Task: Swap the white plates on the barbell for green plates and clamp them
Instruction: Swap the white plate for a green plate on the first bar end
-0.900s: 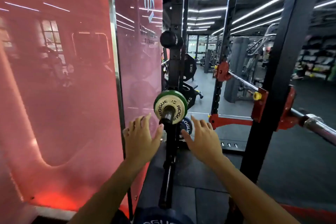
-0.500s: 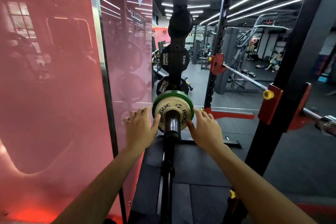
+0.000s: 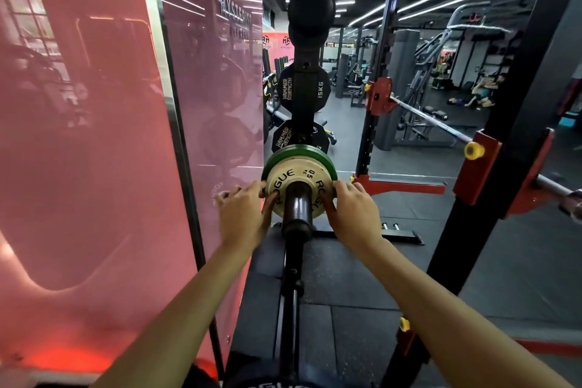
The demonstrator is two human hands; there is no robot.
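A cream-white Rogue plate (image 3: 296, 175) sits on a dark sleeve (image 3: 297, 211) that points toward me. A larger green plate (image 3: 299, 150) is flush behind it, with only its rim showing. My left hand (image 3: 242, 214) holds the white plate's left edge, thumb on its face. My right hand (image 3: 352, 211) holds the right edge the same way. The chrome barbell (image 3: 554, 190) rests in a red hook at the far right, its end cut off by the frame.
A red glossy wall panel (image 3: 94, 135) stands close on my left. A black rack upright (image 3: 491, 167) rises on my right. Black 15 kg plates (image 3: 318, 91) hang on the post behind the sleeve. Dark rubber floor (image 3: 346, 277) lies below.
Both hands have moved forward from below the plates and closed in on the white plate's two edges. The camera has come nearer to the sleeve.
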